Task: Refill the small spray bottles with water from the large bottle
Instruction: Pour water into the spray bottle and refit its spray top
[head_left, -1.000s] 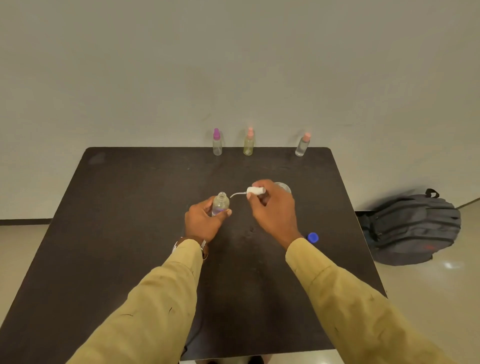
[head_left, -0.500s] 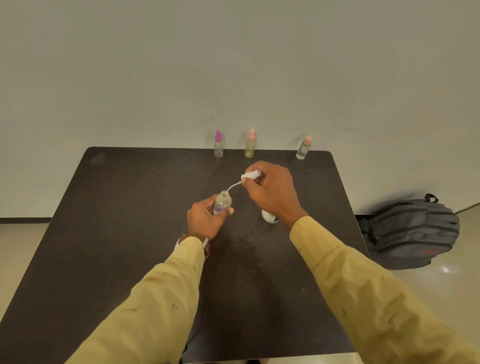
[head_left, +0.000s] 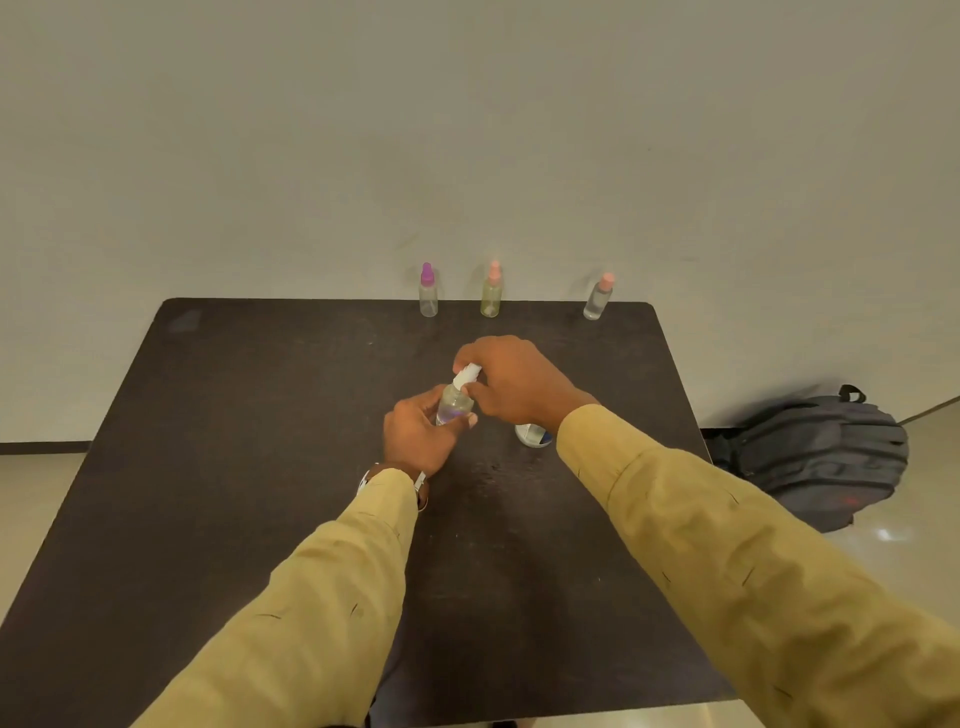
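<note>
Step in hand, as judged: seating the white plastic spray head (head_left: 467, 375) on the small clear plastic spray bottle (head_left: 455, 408). The bottle is over the middle of the dark brown bench (head_left: 249, 467) and leans a little to the right. Whether its base touches the bench cannot be told.

Left hand (head_left: 415, 439): fingers and thumb curled round the bottle body, gripping it. Right hand (head_left: 514, 387): fingers clenched on the spray head from above. The head appears to sit on the neck. Liquid level unclear.

Large clear bottle (head_left: 531, 435) stands just right of the hands, mostly hidden behind the right wrist. Along the far edge, well apart from the hands: purple-capped small bottle (head_left: 428, 291), yellowish peach-capped small bottle (head_left: 491, 292), clear peach-capped small bottle (head_left: 597, 300). Dark grey backpack (head_left: 815, 457) lies on the floor to the right.

Notes for doing the step well:
- Bring the bottle upright before turning.
- Hold the body firmly without squeezing the thin wall.
- Set the head square to the neck so the thread does not cross.
- Turn only until snug.
- Mind the right wrist: it is close enough to tip the large bottle.
</note>
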